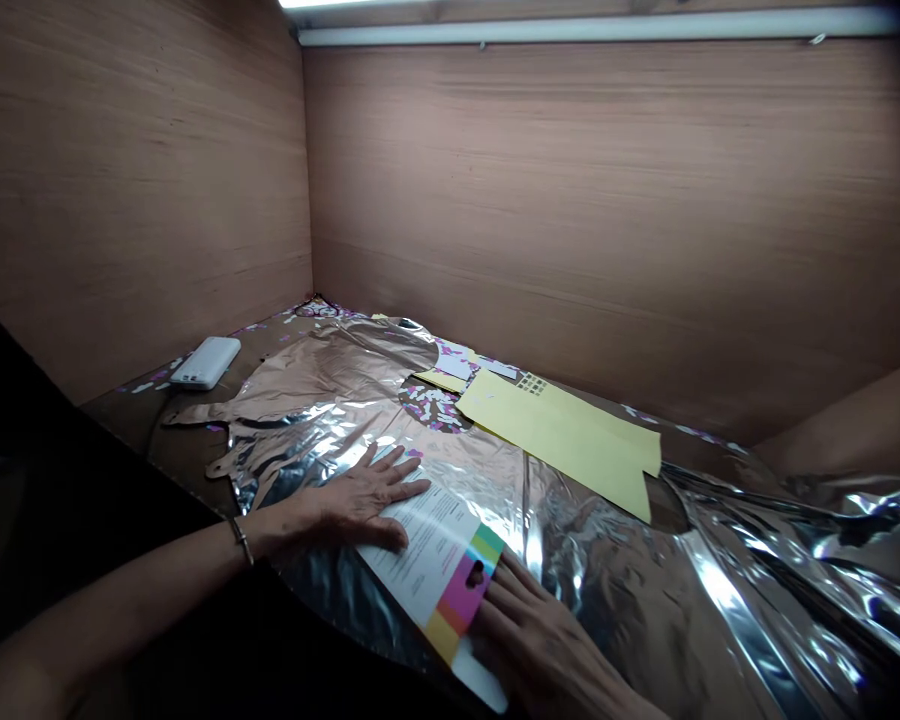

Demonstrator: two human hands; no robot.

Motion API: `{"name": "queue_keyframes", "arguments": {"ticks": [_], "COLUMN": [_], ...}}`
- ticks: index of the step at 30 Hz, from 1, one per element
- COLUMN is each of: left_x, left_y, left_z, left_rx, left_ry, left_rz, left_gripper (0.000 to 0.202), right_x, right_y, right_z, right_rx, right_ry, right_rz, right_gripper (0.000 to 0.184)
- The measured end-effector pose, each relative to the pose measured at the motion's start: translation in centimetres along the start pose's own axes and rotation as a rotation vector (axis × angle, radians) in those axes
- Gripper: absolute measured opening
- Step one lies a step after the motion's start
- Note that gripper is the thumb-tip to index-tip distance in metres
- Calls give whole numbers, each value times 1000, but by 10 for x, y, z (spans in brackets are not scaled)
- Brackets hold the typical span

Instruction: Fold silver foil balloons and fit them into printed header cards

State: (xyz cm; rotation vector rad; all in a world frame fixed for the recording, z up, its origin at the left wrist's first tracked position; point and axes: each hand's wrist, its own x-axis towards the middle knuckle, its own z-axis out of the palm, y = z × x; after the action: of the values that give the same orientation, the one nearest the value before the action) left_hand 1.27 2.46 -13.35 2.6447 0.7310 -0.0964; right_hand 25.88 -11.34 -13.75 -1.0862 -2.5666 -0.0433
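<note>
My left hand [367,498] lies flat with fingers spread on a white printed package [429,545]. The package has small text, a bright multicoloured band at its near end and a dark shaped hang hole in that band. My right hand [529,625] is at the same end, fingers stretched out along its edge; their tips are partly hidden by the package. Beneath both lies a large flat silver foil sheet [360,365], wrinkled and shiny, with rounded tabs at its left side and a round opening near the middle.
A yellow paper sheet [562,435] lies on the foil at right. A white box-shaped device [208,362] with a cable sits at left. Small pink and white paper scraps [435,405] are scattered about. Wooden panels [570,200] enclose the back and left; a white tube [607,28] runs above.
</note>
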Motion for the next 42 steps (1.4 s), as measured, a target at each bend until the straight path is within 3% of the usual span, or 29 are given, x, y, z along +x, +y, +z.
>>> {"name": "queue_keyframes", "arguments": {"ticks": [5,8,10,12,14,17,19,21,24,28,34,36,39,42], "left_x": [35,62,66,54,31,-10,-29,-37,-35,-30,-42,-46,-45,-40], "left_y": [-2,9,28,52,77,102,108,110,108,109,111,112,114,115], "left_z": [-6,-17,-20,-13,8,47,66,75,78,82,77,71,64,64], "left_rx": [155,280,352,403,405,336,339,355,339,338,221,160,68,-58], "left_ry": [-25,-8,54,187,356,562,610,579,548,600,597,564,551,629], "left_rz": [216,374,413,428,459,454,393,358,337,323,334,313,278,250], "left_gripper": [80,72,62,49,41,56,61,63,62,32,32,33,35,33], "right_x": [-43,-44,-40,-37,-35,-33,-31,-29,-28,-29,-32,-34,-35,-33], "right_y": [-5,-13,-17,-22,-27,-37,-41,-43,-43,-42,-42,-42,-43,-44], "right_z": [-21,-9,5,17,24,27,26,26,27,23,-3,-7,-6,0], "right_rx": [-201,-269,-305,-320,-320,-309,-303,-301,-289,-225,-50,-5,60,146], "right_ry": [191,165,147,169,214,258,264,254,238,193,46,12,70,114], "right_rz": [100,174,225,265,284,290,291,292,303,306,159,121,211,303], "right_gripper": [33,36,35,34,32,31,30,29,29,28,45,43,33,35]}}
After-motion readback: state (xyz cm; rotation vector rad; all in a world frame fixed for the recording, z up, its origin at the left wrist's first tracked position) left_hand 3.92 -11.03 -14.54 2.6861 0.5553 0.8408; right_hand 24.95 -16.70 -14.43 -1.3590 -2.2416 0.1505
